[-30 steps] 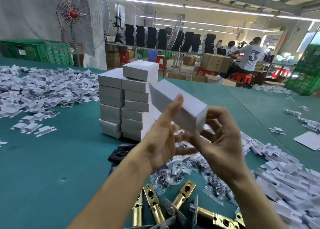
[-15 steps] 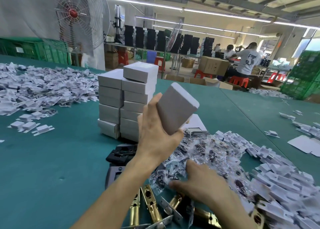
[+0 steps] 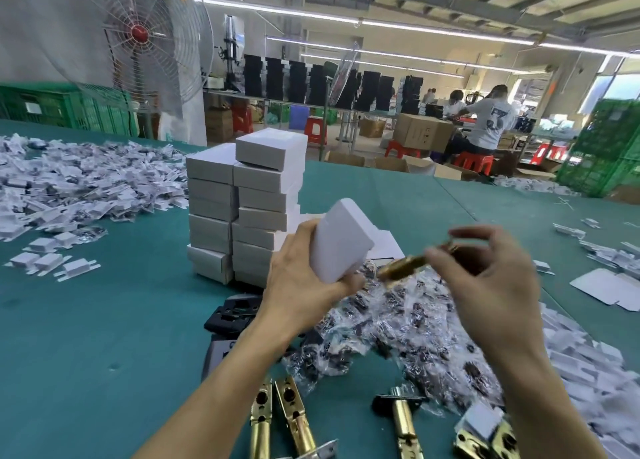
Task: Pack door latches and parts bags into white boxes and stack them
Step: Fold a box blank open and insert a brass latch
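Note:
My left hand (image 3: pixel 304 282) grips a white box (image 3: pixel 341 240), held tilted above the green table (image 3: pixel 86 337). My right hand (image 3: pixel 491 282) pinches a brass door latch (image 3: pixel 403 266), blurred, its end pointing at the box's lower right end. Two stacks of closed white boxes (image 3: pixel 242 205) stand just behind the hands. A heap of clear parts bags (image 3: pixel 398 323) lies under the hands. More brass latches (image 3: pixel 287 420) lie at the near edge.
Flat white box blanks are piled at the left (image 3: pixel 69 188) and at the right (image 3: pixel 581 358). Black plates (image 3: pixel 235 314) lie by my left forearm. A large fan (image 3: pixel 138 35) stands behind the table. People sit working at the back right (image 3: pixel 485 126).
My right hand let go of the box, dropped to the latches and has come up with a brass latch beside the box. My left hand kept the box, lowering it slightly.

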`<state>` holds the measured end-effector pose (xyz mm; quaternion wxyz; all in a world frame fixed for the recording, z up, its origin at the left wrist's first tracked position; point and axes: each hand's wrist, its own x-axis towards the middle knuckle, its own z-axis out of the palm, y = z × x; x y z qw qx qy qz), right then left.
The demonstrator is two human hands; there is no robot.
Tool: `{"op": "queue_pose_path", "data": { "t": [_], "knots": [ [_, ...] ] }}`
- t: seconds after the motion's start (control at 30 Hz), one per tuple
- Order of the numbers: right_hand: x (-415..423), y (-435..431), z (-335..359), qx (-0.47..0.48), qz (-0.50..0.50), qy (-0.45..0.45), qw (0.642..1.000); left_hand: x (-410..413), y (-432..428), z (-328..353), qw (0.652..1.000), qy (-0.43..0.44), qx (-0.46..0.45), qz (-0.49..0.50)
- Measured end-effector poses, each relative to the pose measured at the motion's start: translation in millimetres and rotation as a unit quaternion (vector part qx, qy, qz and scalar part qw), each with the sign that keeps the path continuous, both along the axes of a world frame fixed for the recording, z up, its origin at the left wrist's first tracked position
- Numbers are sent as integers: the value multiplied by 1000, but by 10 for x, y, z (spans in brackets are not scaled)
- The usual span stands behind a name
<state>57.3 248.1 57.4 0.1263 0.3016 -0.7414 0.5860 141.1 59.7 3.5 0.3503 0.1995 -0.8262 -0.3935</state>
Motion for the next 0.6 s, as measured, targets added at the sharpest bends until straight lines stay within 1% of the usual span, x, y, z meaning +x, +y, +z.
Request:
{"op": "queue_pose_path", "data": {
  "t": [0.07,0.1,0.13,0.17,0.2,0.23,0.3,0.4,0.5,0.6],
  "knots": [
    [-47,68,95,-85,-41,78,993,2,-2,2,1000,-17,5,-12],
    [-59,97,134,-118,-44,104,987,6,-1,4,999,-24,15,-21],
    [-67,115,167,-147,-35,117,982,14,-6,13,998,-25,45,-45],
    [-72,124,188,-168,-17,117,979,28,-8,27,991,-22,96,-89],
    [-73,126,200,-181,7,109,977,43,-10,42,977,-20,154,-148],
    [-71,121,203,-186,34,97,977,57,-5,55,957,-26,203,-207],
    [-53,102,203,-186,79,77,976,77,15,61,916,-59,269,-292],
    [-3,78,215,-189,111,60,974,103,45,48,870,-107,333,-347],
    [38,40,228,-188,102,60,975,141,42,50,852,-135,350,-366],
    [70,-2,224,-164,85,71,980,156,48,65,848,-139,341,-381]
  ]
}}
